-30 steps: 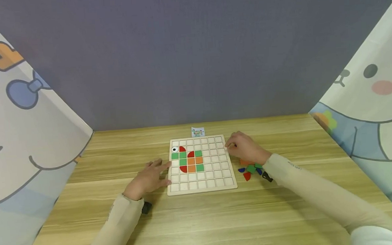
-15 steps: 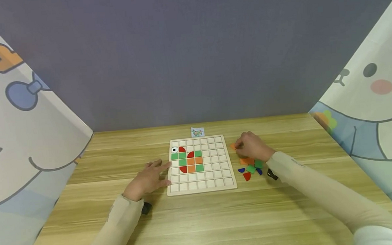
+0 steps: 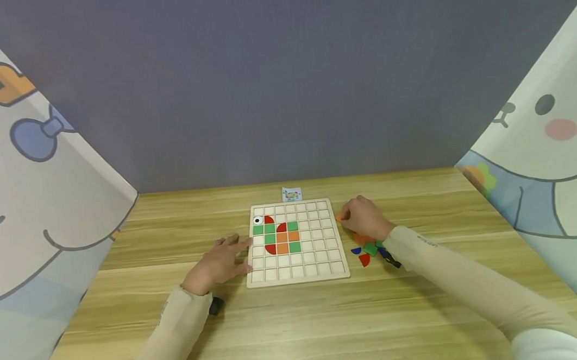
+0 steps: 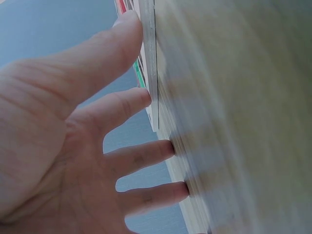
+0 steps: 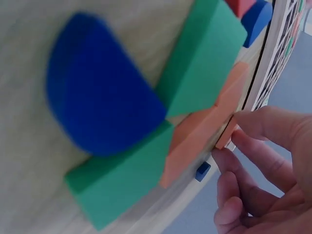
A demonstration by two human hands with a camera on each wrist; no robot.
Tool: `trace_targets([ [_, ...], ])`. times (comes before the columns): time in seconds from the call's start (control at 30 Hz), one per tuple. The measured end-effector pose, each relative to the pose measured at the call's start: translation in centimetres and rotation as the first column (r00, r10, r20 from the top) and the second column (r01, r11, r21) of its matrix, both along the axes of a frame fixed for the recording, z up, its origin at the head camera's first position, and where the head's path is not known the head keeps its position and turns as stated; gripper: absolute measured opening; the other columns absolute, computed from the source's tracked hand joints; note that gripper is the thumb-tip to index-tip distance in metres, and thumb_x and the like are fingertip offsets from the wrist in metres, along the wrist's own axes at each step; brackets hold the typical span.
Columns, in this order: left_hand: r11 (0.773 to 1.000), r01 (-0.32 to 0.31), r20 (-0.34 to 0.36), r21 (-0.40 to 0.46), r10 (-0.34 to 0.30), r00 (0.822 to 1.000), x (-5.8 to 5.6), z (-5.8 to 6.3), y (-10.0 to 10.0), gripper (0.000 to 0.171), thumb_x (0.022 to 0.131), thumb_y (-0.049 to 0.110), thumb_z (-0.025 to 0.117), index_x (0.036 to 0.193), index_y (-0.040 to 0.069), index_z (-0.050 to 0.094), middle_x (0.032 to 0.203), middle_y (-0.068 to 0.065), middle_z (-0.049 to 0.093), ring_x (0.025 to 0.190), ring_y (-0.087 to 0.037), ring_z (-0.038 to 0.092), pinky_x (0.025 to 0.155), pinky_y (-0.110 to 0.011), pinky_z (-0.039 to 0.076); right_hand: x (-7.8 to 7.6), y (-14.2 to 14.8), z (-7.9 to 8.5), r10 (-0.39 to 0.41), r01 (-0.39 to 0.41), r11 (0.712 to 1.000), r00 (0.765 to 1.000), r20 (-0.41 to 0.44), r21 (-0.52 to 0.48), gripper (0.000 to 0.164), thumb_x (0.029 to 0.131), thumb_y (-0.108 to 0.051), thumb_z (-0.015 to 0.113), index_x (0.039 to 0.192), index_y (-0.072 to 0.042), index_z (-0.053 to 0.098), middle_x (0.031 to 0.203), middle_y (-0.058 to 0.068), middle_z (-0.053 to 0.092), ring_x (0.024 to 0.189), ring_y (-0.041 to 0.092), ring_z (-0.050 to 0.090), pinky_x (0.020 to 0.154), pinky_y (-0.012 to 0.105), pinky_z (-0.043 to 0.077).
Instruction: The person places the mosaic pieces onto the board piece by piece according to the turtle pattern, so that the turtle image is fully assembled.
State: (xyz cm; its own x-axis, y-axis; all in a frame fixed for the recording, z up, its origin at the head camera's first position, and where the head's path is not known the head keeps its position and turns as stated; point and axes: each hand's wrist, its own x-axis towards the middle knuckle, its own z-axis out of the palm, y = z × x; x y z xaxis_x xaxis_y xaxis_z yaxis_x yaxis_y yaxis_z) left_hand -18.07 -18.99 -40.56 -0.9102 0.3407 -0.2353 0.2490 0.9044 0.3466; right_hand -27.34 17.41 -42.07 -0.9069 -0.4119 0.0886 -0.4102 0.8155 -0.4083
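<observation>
A wooden grid board [image 3: 321, 268] lies flat on the table, partly filled with green, orange and red tiles and a white eye tile [image 3: 258, 221]. My left hand [image 3: 218, 264] has its fingers spread, with thumb and index fingertip touching the board's left edge. Just off the right edge of the board, my right hand [image 3: 365, 218] pinches an orange tile [image 5: 227, 131] between thumb and fingers. Below that hand lies a pile of loose pieces: green tiles [image 5: 202, 61], orange tiles [image 5: 202, 129], a red quarter-circle [image 3: 364, 260] and blue half-circles [image 5: 100, 87]. The sleeve and hand partly hide the pile.
A small picture card [image 3: 291, 194] lies behind the board's far edge. A small blue block [image 5: 203, 171] sits past the pile in the right wrist view. A grey partition [image 3: 284, 93] rises behind the table [image 3: 296, 332], with printed cloths on both sides.
The right hand moved right from the board's edge, where an orange tile showed at its fingertips, then came slightly back left with that tile. The left hand has stayed in place.
</observation>
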Motion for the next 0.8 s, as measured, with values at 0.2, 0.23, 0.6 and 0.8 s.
trace_targets([
  [0.2, 1.000, -0.002, -0.004, -0.009, 0.002, 1.000, -0.1, 0.0, -0.1, 0.069, 0.088, 0.034, 0.067, 0.147, 0.017, 0.036, 0.150, -0.024, 0.023, 0.131, -0.055, 0.020, 0.087, -0.075, 0.028, -0.2, -0.3, 1.0, 0.005, -0.007, 0.993, 1.000, -0.018, -0.116, 0.004, 0.081, -0.012, 0.073, 0.084, -0.010, 0.075, 0.080, -0.003, 0.065, 0.079, 0.022, 0.048, 0.072, 0.039, 0.042],
  [0.23, 1.000, -0.002, -0.006, -0.010, 0.002, 1.000, -0.1, 0.0, -0.1, 0.069, 0.088, 0.033, 0.067, 0.147, 0.017, 0.036, 0.150, -0.024, 0.023, 0.131, -0.055, 0.020, 0.087, -0.076, 0.028, -0.1, -0.5, 1.2, 0.014, -0.015, 0.991, 1.000, -0.008, -0.132, 0.007, 0.081, -0.012, 0.074, 0.087, -0.010, 0.075, 0.083, -0.003, 0.064, 0.080, 0.021, 0.047, 0.072, 0.038, 0.042],
  [0.6, 1.000, -0.012, -0.002, -0.005, 0.012, 1.000, -0.2, 0.0, -0.2, 0.069, 0.087, 0.033, 0.068, 0.147, 0.017, 0.037, 0.150, -0.024, 0.023, 0.130, -0.055, 0.020, 0.087, -0.076, 0.027, -0.5, -4.9, 1.3, 0.305, -0.307, 0.948, 0.952, -0.032, -0.087, 0.015, 0.082, -0.015, 0.075, 0.095, -0.007, 0.076, 0.083, -0.004, 0.062, 0.076, 0.016, 0.045, 0.072, 0.034, 0.043],
  [0.8, 1.000, -0.009, -0.002, -0.009, 0.009, 1.000, -0.2, -0.1, -0.1, 0.069, 0.087, 0.033, 0.068, 0.147, 0.017, 0.037, 0.150, -0.024, 0.023, 0.131, -0.055, 0.021, 0.088, -0.075, 0.028, -0.9, -6.7, 0.8, 0.331, -0.328, 0.941, 0.943, 0.023, -0.086, 0.008, 0.082, -0.008, 0.074, 0.090, -0.008, 0.077, 0.082, -0.002, 0.060, 0.076, 0.014, 0.045, 0.073, 0.034, 0.042],
])
